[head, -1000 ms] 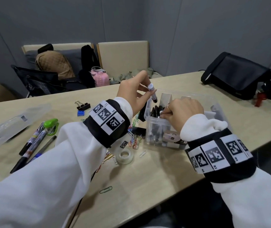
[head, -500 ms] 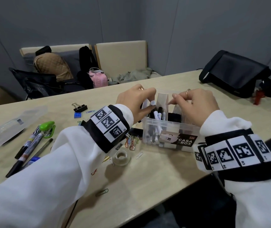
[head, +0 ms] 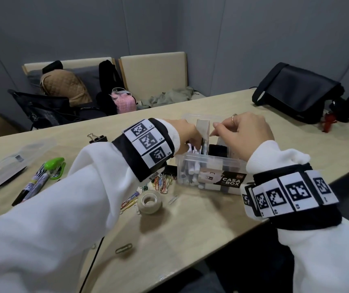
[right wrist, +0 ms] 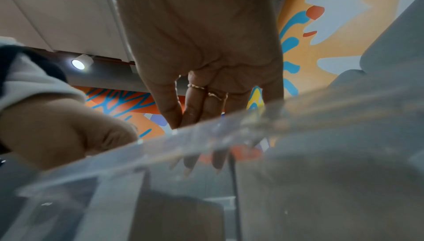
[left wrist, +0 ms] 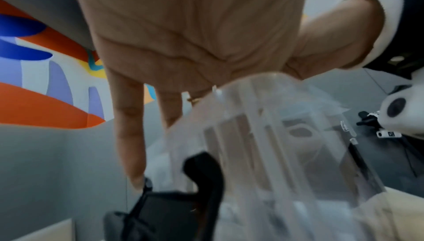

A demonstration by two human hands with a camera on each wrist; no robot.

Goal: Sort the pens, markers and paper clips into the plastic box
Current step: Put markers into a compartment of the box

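The clear plastic box with a CASA BOX label stands mid-table, with white and black markers upright in its left compartment. My left hand reaches into that compartment, and in the left wrist view its fingers point straight down beside the box's clear dividers. My right hand hovers over the box's middle and pinches the top of a clear divider. Through the box wall its fingers point downward. Pens and coloured paper clips lie on the table to the left.
A tape roll, loose paper clips, a green stapler, a black binder clip and the clear lid lie left of the box. A black bag sits far right. The table edge runs near my right wrist.
My left hand brought a marker down into the box's left compartment and released it. My right hand rose from inside the box to the divider top. The view shifted slightly.
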